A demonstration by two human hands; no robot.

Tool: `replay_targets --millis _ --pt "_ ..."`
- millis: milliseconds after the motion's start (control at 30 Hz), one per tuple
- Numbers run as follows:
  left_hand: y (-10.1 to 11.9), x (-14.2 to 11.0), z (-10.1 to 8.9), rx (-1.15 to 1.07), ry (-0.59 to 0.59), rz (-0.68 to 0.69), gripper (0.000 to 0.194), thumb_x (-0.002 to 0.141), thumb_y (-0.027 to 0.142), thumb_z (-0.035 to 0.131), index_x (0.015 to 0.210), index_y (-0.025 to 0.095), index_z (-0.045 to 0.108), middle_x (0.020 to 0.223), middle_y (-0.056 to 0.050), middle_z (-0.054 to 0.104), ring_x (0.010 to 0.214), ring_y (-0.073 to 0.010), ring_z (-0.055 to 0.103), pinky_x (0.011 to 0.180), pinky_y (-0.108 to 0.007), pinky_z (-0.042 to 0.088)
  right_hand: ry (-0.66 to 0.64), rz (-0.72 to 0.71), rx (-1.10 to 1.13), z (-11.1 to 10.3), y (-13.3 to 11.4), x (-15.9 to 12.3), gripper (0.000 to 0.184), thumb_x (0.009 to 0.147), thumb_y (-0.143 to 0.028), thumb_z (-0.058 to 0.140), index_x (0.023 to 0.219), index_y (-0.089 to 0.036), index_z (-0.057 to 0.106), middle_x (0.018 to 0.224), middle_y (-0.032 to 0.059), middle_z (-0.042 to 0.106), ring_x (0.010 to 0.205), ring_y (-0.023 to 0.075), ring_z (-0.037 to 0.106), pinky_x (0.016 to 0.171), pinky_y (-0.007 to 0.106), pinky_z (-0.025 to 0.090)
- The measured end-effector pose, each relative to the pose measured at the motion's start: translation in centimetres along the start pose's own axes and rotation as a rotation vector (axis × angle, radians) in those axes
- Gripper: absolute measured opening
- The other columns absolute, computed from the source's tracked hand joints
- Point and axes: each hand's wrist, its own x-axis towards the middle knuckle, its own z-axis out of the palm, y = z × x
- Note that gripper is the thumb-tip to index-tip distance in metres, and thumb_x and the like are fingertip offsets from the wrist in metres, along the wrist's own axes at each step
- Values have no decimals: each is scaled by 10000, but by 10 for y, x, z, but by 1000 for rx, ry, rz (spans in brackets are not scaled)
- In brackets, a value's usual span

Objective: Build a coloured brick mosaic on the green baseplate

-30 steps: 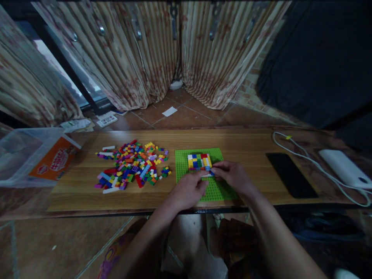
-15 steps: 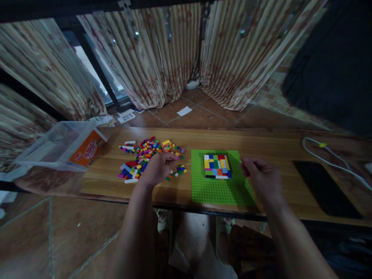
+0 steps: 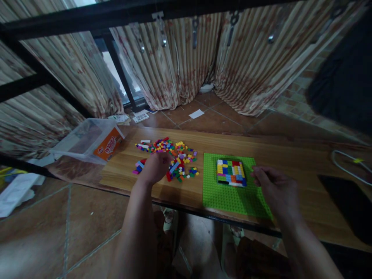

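My left hand [image 3: 157, 167] is over the loose pile of small coloured bricks [image 3: 163, 145], its fingers curled together and pointing right. Whatever lies between those fingertips is hidden. To the right, a green studded baseplate [image 3: 232, 199] lies on the table. On its upper middle sits a roughly square block of multicoloured bricks [image 3: 231, 171], yellow, white, blue, red and orange among them. My right hand [image 3: 276, 188] hovers at the baseplate's right edge, thumb and forefinger pinched beside the block. Anything in that pinch is too small to make out.
A clear plastic box [image 3: 84, 141] with an orange label stands at the table's left end. On the right lie a black flat object [image 3: 345, 203] and a white cable [image 3: 340, 166]. The wooden table [image 3: 180, 193] has its front edge close to my legs.
The view has turned left, so the table appears farther right. My left hand has shifted left across the pile, uncovering bricks right of it. My right hand stays pinched beside the baseplate.
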Motion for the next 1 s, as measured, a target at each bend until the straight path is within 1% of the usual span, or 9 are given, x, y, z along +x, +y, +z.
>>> replay_targets --millis 67,100,267,400,467,567,733,833,1000 --pt "0 0 1 54 54 -56 243 769 141 514 863 161 737 783 -41 736 746 -180 662 689 -245 486 -2 -6 -17 1 -1 -1 285 753 -454 650 805 -180 707 677 25 699 549 147 606 503 240 459" --pt "1 1 3 75 61 -59 264 774 137 506 897 164 738 829 -49 743 782 -187 670 716 -253 492 -4 -13 -20 2 -1 -1 286 752 -454 648 804 -179 706 680 26 699 554 149 609 508 242 463" --pt "12 12 27 143 73 28 307 780 128 511 971 213 736 997 -52 741 927 -201 677 856 -277 494 -30 -26 -35 7 1 -2 303 773 -473 631 829 -184 699 725 32 711 591 158 630 540 247 481" --pt "19 20 38 283 71 72 283 802 165 521 983 223 731 1008 -74 726 967 -228 663 870 -314 499 -66 -30 -64 7 5 -1 354 801 -521 606 871 -187 699 771 44 721 639 174 653 587 264 499" --pt "19 22 39 318 66 86 279 811 175 521 992 224 728 983 -79 724 966 -233 660 866 -319 500 -69 -33 -72 6 7 0 380 802 -541 599 889 -186 700 784 52 724 652 182 658 588 270 500" --pt "19 23 39 329 70 69 275 813 174 522 989 221 728 988 -77 724 961 -224 660 873 -307 494 -63 -34 -78 4 8 1 389 801 -546 597 899 -185 702 791 57 727 653 186 659 584 274 498" --pt "22 24 43 363 36 55 245 829 161 491 906 191 722 938 -83 727 939 -215 664 857 -290 490 -62 -49 -79 4 8 1 379 793 -530 607 891 -178 709 771 58 722 641 187 653 575 274 490" --pt "23 25 43 382 39 50 244 834 145 468 871 178 707 918 -89 723 921 -216 666 841 -292 491 -56 -61 -63 4 8 0 369 798 -518 606 896 -178 708 754 49 716 619 179 645 557 268 482" --pt "22 25 39 390 74 20 255 860 172 449 951 174 687 970 -87 721 943 -231 664 843 -309 492 -58 -72 -32 4 9 1 362 796 -516 614 891 -177 702 741 37 705 603 167 620 561 270 470"
